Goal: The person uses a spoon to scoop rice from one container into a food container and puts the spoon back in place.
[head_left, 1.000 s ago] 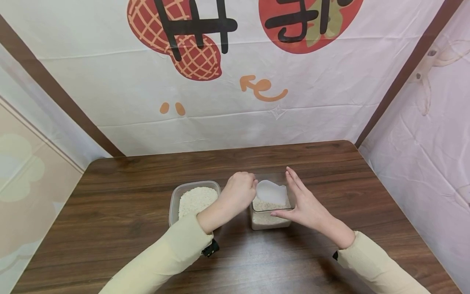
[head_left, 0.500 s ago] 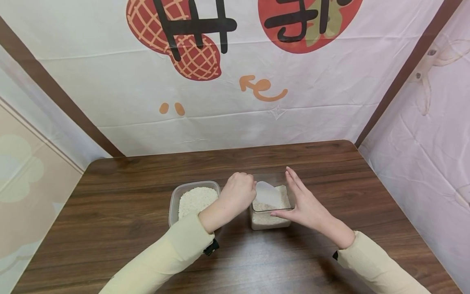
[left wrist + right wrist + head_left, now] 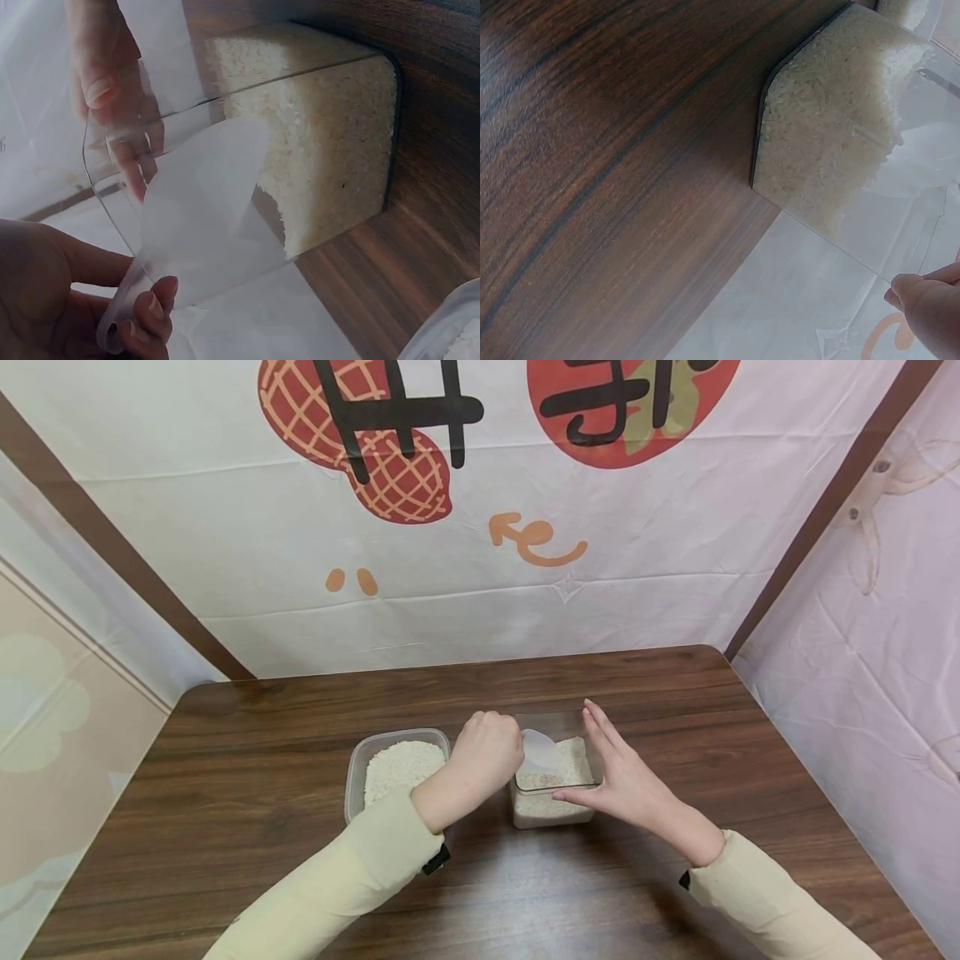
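My left hand [image 3: 487, 756] holds a translucent white scoop [image 3: 199, 195] by its handle. The scoop's blade hangs inside a clear rectangular container [image 3: 555, 806], its far end at the rice. Pale rice [image 3: 817, 142] fills the lower part of this container, with a sloping surface. My right hand [image 3: 630, 781] steadies the container at its right side, thumb on the near rim and fingers along the far right wall. Left of my left hand stands a translucent tub [image 3: 355, 781] with white rice [image 3: 405, 766], partly covered by my forearm.
Both containers stand on a dark wood-grain table [image 3: 262, 793]. Behind it hangs a white printed cloth [image 3: 480, 610], and cloth panels close off both sides. A black wrist strap [image 3: 435, 860] shows at the left cuff.
The scoop has tilted and shifted left within the clear container, showing less of its blade and more rice. My left hand has barely moved; my right hand stays put.
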{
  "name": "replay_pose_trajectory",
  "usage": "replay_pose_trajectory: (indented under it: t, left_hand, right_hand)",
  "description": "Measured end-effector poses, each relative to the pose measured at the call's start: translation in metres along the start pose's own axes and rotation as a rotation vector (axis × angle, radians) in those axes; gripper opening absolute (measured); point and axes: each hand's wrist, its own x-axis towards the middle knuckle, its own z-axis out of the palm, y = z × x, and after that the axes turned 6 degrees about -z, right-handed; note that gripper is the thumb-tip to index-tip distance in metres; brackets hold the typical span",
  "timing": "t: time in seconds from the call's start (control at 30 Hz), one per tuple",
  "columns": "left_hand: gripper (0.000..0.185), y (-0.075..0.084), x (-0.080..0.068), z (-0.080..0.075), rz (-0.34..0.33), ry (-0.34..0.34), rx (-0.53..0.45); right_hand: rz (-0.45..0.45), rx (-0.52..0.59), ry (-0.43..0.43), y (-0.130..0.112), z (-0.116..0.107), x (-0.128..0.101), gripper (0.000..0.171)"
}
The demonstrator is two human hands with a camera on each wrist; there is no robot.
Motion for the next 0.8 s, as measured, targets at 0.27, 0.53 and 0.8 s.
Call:
replay_pose_trajectory:
  t: [0.27,0.53,0.8]
  left_hand:
    - [0.035,-0.003,0.003,-0.005,-0.135,-0.108,-0.128]
    - [0.039,-0.019,0.001,-0.009,-0.255,-0.063,-0.155]
    - [0.032,-0.048,-0.002,-0.015,-0.298,0.032,-0.252]
  right_hand:
    - [0.002,-0.014,0.002,0.001,0.0,0.0,0.111]
    - [0.003,-0.036,-0.037,0.001,-0.002,0.001,0.113]
    - [0.008,-0.048,-0.086,0.002,-0.007,0.0,0.115]
